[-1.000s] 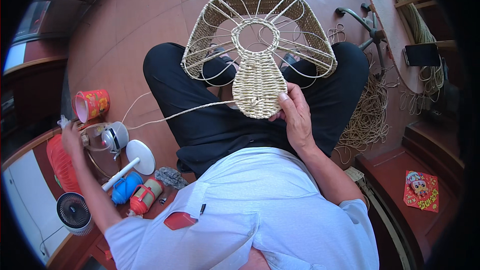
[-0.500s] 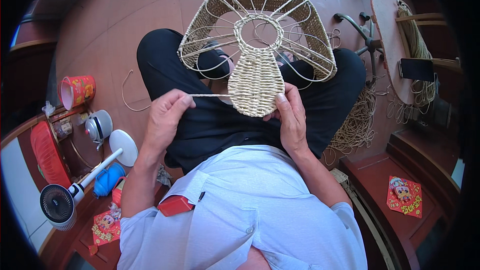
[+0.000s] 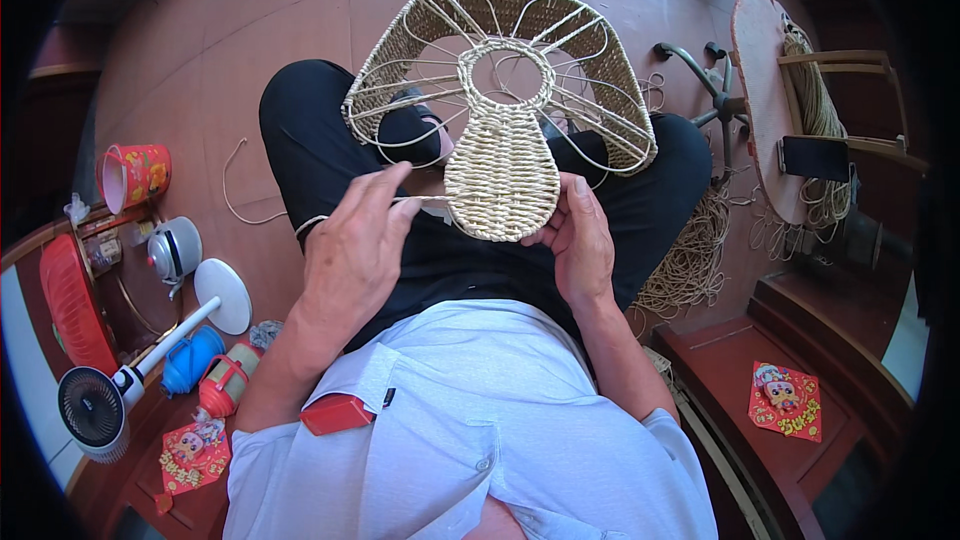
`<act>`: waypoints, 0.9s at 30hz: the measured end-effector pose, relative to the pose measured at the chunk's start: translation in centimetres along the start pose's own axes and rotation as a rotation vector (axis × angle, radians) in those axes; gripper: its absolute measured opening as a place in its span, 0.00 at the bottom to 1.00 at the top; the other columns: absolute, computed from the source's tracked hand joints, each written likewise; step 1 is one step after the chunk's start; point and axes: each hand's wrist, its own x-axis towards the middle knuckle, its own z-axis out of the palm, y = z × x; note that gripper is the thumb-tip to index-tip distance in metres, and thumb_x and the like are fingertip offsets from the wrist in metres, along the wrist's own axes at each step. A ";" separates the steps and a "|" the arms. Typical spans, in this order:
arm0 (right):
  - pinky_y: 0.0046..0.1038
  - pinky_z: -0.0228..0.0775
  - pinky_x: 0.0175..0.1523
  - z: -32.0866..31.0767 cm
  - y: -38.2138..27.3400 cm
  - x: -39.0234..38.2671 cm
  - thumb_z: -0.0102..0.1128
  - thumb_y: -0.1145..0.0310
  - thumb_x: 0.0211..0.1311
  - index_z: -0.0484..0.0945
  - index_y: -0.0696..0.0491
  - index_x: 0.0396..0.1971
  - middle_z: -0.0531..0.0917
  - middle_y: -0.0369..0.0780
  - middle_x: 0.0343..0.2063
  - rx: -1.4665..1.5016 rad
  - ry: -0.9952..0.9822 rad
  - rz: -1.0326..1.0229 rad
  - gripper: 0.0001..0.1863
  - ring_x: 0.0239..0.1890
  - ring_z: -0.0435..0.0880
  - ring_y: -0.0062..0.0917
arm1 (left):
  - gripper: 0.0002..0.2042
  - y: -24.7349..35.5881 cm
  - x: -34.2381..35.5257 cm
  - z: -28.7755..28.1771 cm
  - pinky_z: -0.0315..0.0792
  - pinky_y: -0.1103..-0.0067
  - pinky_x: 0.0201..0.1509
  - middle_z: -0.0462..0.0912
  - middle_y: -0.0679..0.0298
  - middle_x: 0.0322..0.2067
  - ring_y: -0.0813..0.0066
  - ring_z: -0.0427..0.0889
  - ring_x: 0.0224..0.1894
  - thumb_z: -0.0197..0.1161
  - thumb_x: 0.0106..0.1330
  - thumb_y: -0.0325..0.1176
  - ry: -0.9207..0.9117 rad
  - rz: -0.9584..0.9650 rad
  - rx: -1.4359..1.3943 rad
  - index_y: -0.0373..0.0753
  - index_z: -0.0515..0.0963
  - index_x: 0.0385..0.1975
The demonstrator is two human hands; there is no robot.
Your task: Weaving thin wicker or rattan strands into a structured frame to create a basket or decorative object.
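Note:
Across my lap rests a half-woven straw basket (image 3: pixel 627 90), its side a tight band on a bent frame. Bare spokes and thin wire loops run inward to a small wrapped ring (image 3: pixel 464 70). A finished rounded woven panel (image 3: pixel 503 175) extends from that ring toward me. My right hand (image 3: pixel 582 240) grips the panel's right edge, thumb at the side and fingertips underneath. A straw cord (image 3: pixel 433 200) leaves the panel's left edge and reaches my left hand (image 3: pixel 355 240), whose index finger is raised above the thumb. Part of the cord is hidden behind that hand; its tail trails left.
Coiled straw cord (image 3: pixel 690 255) lies on the floor right of my leg, by a wheeled chair base (image 3: pixel 715 100). Further right, more cord and a dark phone (image 3: pixel 812 156) rest by a board (image 3: pixel 760 90). A fan (image 3: pixel 92 410), flasks (image 3: pixel 192 360) and a red bucket (image 3: pixel 135 178) stand left.
My left hand has moved right toward the panel, its fingers loosening from a tight pinch, and the cord span between them has shortened. My right hand still holds the panel's edge.

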 end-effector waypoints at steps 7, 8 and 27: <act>0.16 0.54 0.23 -0.4 0.0 1.1 0.54 0.50 0.85 0.80 0.51 0.38 0.77 0.28 0.24 -0.191 0.036 0.064 0.19 0.19 0.65 0.08 | 0.20 -1.4 3.3 4.0 0.77 0.74 0.44 0.87 0.61 0.31 0.71 0.85 0.35 0.56 0.85 0.45 -0.160 -0.171 -0.440 0.31 0.85 0.46; 0.16 0.54 0.23 -0.4 0.1 1.2 0.54 0.50 0.85 0.80 0.51 0.38 0.77 0.28 0.24 -0.190 0.030 0.058 0.19 0.19 0.65 0.08 | 0.21 -1.8 3.6 4.5 0.76 0.76 0.42 0.85 0.65 0.29 0.76 0.81 0.32 0.55 0.85 0.46 -0.215 -0.186 -0.587 0.31 0.84 0.43; 0.19 0.57 0.23 -0.2 0.4 2.3 0.55 0.52 0.85 0.80 0.54 0.37 0.73 0.26 0.21 -0.256 0.034 -0.018 0.21 0.19 0.66 0.09 | 0.20 -4.0 3.4 6.7 0.65 0.82 0.31 0.74 0.74 0.23 0.87 0.69 0.27 0.59 0.84 0.46 -0.233 -0.206 -0.679 0.37 0.81 0.32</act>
